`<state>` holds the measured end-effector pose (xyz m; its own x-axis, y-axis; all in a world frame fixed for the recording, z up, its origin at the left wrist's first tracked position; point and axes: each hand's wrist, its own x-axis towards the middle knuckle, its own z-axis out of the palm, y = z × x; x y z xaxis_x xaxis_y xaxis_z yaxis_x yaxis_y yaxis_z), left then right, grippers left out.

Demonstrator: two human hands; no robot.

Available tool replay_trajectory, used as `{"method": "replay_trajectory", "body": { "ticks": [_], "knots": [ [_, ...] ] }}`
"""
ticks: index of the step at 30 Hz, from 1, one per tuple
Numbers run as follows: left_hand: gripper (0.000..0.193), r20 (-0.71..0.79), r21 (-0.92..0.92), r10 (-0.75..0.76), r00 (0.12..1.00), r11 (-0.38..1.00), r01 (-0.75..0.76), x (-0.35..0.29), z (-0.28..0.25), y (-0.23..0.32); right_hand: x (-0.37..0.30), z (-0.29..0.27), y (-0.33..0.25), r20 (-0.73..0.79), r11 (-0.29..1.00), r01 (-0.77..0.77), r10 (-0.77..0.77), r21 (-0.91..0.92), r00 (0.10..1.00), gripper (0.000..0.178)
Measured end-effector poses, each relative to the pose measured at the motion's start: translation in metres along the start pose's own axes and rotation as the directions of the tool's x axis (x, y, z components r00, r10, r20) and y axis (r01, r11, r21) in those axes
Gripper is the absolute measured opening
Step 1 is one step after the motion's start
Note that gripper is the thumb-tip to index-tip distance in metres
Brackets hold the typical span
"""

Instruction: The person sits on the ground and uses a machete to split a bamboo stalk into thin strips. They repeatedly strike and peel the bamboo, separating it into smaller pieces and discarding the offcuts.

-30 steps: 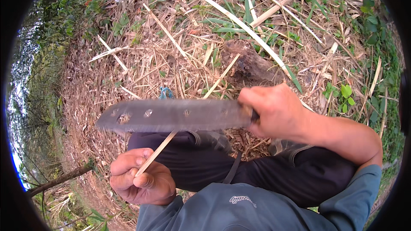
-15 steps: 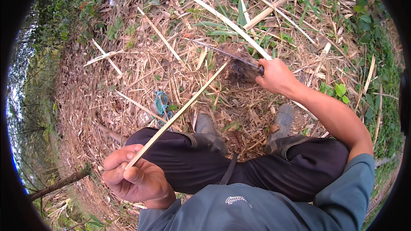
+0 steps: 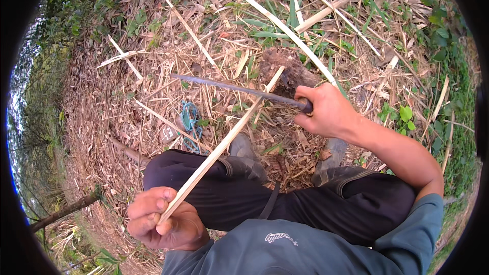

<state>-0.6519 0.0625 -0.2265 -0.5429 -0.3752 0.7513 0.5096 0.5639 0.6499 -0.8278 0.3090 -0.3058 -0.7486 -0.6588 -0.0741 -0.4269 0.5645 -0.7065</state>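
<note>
My left hand [image 3: 167,220] pinches the near end of a long, pale split-bamboo strip [image 3: 216,154] between thumb and fingers. The strip slants up and away to the right, its far tip in front of a rough brown wood stump [image 3: 286,66]. Wrapped round the dark handle of a long knife [image 3: 232,86] is my right hand [image 3: 328,112]. The narrow blade points left and crosses over the strip a little short of its far tip; how deep it touches or cuts there cannot be made out.
My boots [image 3: 243,150] and bent knees flank the ground before the stump. Several bamboo strips [image 3: 285,28] lie around on dry leaf litter. A tangle of blue cord [image 3: 190,122] sits left of my boots. Green plants [image 3: 440,30] grow along the right; a branch [image 3: 69,211] juts in lower left.
My right hand has drawn the knife nearer to me, and its blade, turned more level, now lies across the strip. My left hand has shifted slightly right, still pinching the strip.
</note>
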Motion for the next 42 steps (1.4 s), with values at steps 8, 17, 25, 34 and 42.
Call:
{"method": "replay_trajectory", "body": {
  "ticks": [8, 17, 25, 34, 42],
  "knots": [
    [0.029, -0.058, -0.015, -0.034, 0.998, 0.999, 0.033, -0.008, -0.004, -0.004, -0.003, -0.006, -0.011, 0.014, 0.984, 0.077, -0.076, -0.161, 0.997, 0.028],
    [0.028, -0.043, -0.004, -0.03, 0.999, 1.0, 0.03, -0.004, -0.007, -0.006, -0.005, 0.001, 0.02, -0.031, 0.977, 0.063, -0.071, -0.201, 0.997, 0.025],
    [0.033, -0.126, 0.055, -0.023, 0.992, 0.998, 0.031, -0.004, -0.01, -0.016, 0.012, 0.001, 0.073, -0.072, 0.926, -0.316, 0.308, -0.205, 0.949, 0.026],
    [0.031, 0.008, -0.166, 0.086, 0.996, 0.983, -0.084, -0.018, -0.002, -0.007, -0.014, -0.023, -0.024, 0.086, 0.978, 0.192, -0.185, -0.085, 0.979, 0.021],
    [0.028, -0.079, -0.048, 0.055, 0.995, 0.997, -0.059, -0.01, 0.005, -0.008, -0.006, -0.002, 0.056, 0.078, 0.902, -0.427, 0.431, -0.058, 0.899, 0.022]
  ]
}}
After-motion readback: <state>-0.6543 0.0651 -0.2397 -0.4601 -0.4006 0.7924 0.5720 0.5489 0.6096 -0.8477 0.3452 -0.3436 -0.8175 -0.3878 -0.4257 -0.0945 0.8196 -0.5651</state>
